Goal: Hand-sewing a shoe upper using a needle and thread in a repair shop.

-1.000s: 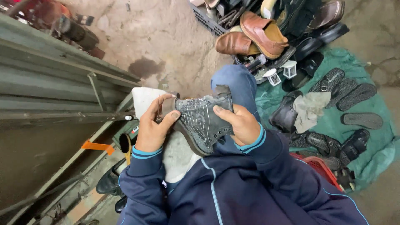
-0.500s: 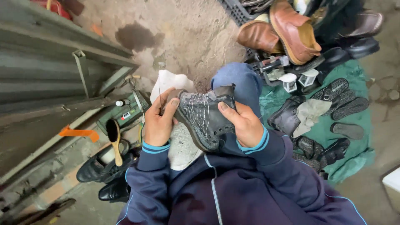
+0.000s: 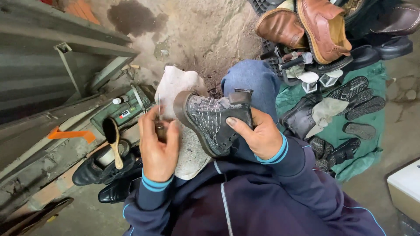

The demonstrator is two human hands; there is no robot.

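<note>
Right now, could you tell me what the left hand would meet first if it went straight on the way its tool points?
Probably the white cloth above the left hand; depth is unclear, and the boot lies just beside that line.

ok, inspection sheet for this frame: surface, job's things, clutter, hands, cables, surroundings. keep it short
Surface: bare concrete floor with a dark stain; green cloth spread on the right.
Job's things: dark boot on its side over the lap, sole toward the left hand; thin awl-like tool; pale cloth under the boot.
Clutter: brown shoes piled top right, loose soles on the green cloth, shoe brush resting on black shoes, green box.
Hands: left hand grips the tool; right hand holds the boot's upper.
Cables: nothing seen.
Surroundings: metal frame on the left, white box at the right edge.
</note>
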